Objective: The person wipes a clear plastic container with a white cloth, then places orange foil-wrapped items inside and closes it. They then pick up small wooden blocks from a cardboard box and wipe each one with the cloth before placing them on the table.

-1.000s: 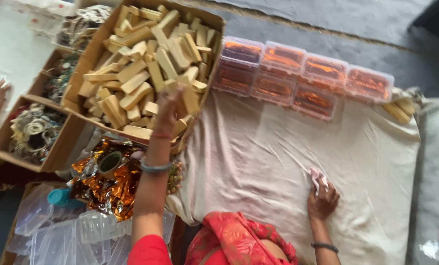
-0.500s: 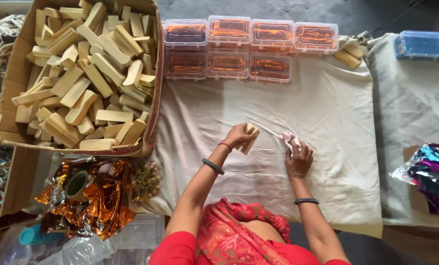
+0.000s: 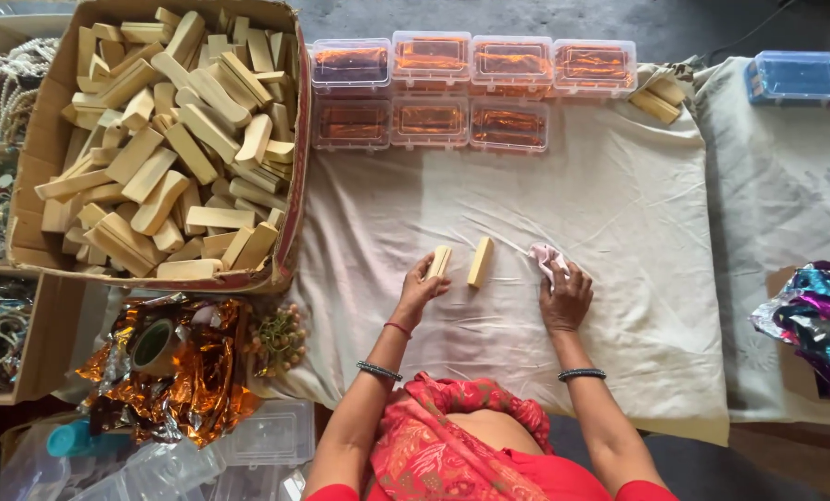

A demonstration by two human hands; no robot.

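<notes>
My left hand (image 3: 421, 289) rests on the white cloth (image 3: 619, 223) with its fingers around the lower end of a pale wooden block (image 3: 439, 262). A second wooden block (image 3: 480, 262) lies loose just to its right, untouched. My right hand (image 3: 565, 295) presses down on a small pink rag (image 3: 545, 257) on the cloth. A big cardboard box (image 3: 296, 213) heaped with the same wooden blocks (image 3: 169, 148) stands at the left.
Several clear plastic boxes with orange contents (image 3: 429, 88) line the cloth's far edge, with loose wooden blocks (image 3: 658, 98) beside them. Crumpled gold foil and a tape roll (image 3: 155, 345) lie at lower left, shiny coloured foil (image 3: 818, 325) at right, a blue-lidded box (image 3: 793, 76) far right.
My left hand came back from the cardboard box with wooden blocks and has set them on the cloth; one now lies free. The right hand stays on the pink rag.
</notes>
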